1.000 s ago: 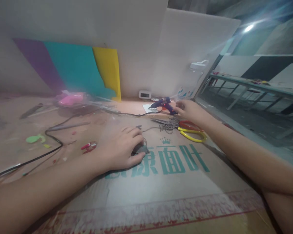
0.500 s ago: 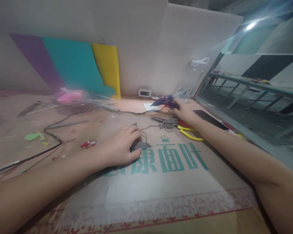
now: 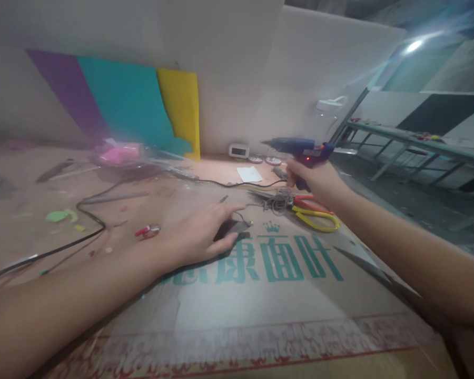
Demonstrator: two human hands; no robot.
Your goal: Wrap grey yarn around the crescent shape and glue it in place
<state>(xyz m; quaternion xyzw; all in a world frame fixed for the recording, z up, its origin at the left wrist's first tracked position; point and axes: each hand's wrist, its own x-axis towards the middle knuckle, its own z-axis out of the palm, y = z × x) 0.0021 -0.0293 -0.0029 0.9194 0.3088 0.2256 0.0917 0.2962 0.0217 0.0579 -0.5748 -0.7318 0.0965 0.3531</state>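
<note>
My right hand (image 3: 316, 176) is wrapped round the handle of a blue hot glue gun (image 3: 300, 147), raised off the table with a small red light showing and its nozzle facing left. My left hand (image 3: 209, 229) lies on the sheet with its fingers stretched and thumb apart, over a small dark grey piece (image 3: 234, 227) partly hidden under it. A thin grey cord runs from that piece to a tangle of grey string (image 3: 281, 201). Below my right hand are scissors (image 3: 316, 217) with red and yellow handles, partly beneath the string.
A white digital clock (image 3: 239, 151) and a white paper square (image 3: 249, 174) are at the back. A black cable (image 3: 98, 223) crosses the left side. Pink material in clear plastic (image 3: 120, 153), green scraps (image 3: 59, 216) and a red item (image 3: 148, 231) lie left. A bottle (image 3: 327, 108) stands back right.
My right hand has lifted the glue gun up and to the right, away from the paper square. My left hand's fingers have stretched out over the grey piece. The view has shifted slightly.
</note>
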